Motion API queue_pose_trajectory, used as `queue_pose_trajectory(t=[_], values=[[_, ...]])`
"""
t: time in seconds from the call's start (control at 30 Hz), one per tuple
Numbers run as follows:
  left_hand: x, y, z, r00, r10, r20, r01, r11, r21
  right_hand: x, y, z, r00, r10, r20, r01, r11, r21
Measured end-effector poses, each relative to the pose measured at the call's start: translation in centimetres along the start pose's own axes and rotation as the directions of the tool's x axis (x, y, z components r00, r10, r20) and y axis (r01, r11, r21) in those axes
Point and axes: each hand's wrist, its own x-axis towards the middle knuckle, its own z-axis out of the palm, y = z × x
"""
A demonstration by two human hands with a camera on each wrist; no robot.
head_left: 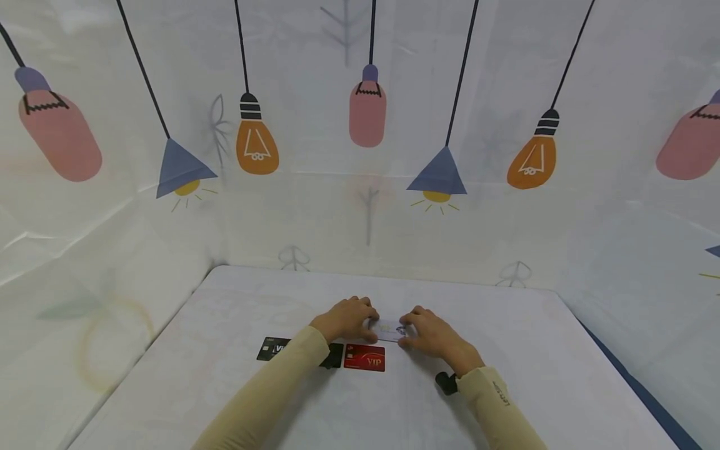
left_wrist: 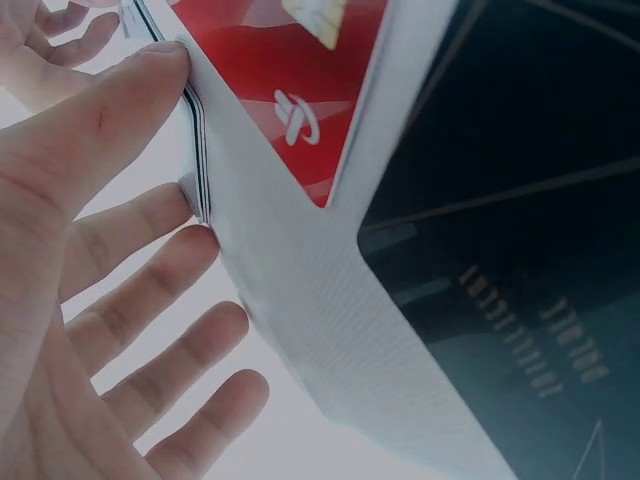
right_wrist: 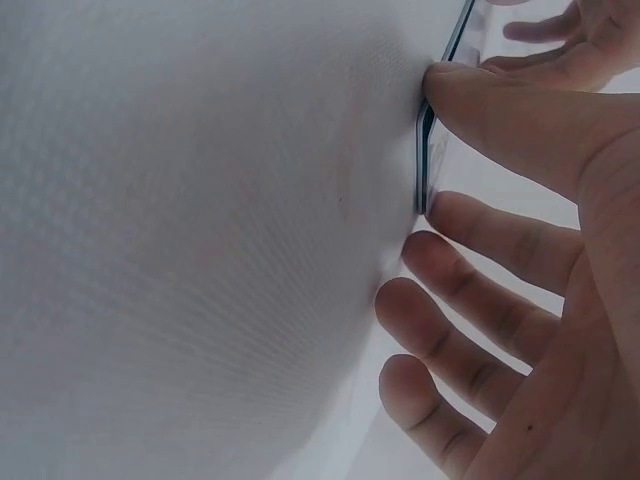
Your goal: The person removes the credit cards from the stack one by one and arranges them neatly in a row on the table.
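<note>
A pale card (head_left: 387, 329) with a small dark picture at its right end lies between my hands, close over the white table. My left hand (head_left: 347, 319) grips its left end between thumb (left_wrist: 150, 75) and index finger, while the other fingers are spread along the table. At the opposite end my right hand (head_left: 435, 334) pinches it the same way, thumb (right_wrist: 470, 95) on the near edge. Seen edge-on in the left wrist view, the card edge (left_wrist: 202, 150) shows layered dark and light lines. Just in front lies a red VIP card (head_left: 364, 358).
Left of the red card lie a dark card (head_left: 335, 356) and another dark card (head_left: 272, 347), both partly hidden by my left sleeve (head_left: 281, 381). The white table (head_left: 253, 294) ends at a back wall sheet (head_left: 320, 212) printed with lamps. A black device (head_left: 447, 383) sits at my right wrist.
</note>
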Motion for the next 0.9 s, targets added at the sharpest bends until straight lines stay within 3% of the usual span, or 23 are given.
queue_pose_trajectory(t=[0.6, 0.9], values=[[-0.16, -0.24, 0.19, 1.0, 0.01, -0.009, -0.011, 0.999, -0.032, 0.21, 0.14, -0.29, 1.0, -0.016, 0.013, 0.016, 1.0, -0.008], [-0.24, -0.22, 0.22, 0.996, 0.063, -0.056, -0.061, 0.997, 0.042, 0.02, 0.39, -0.62, 1.0, -0.015, 0.012, 0.015, 1.0, 0.009]])
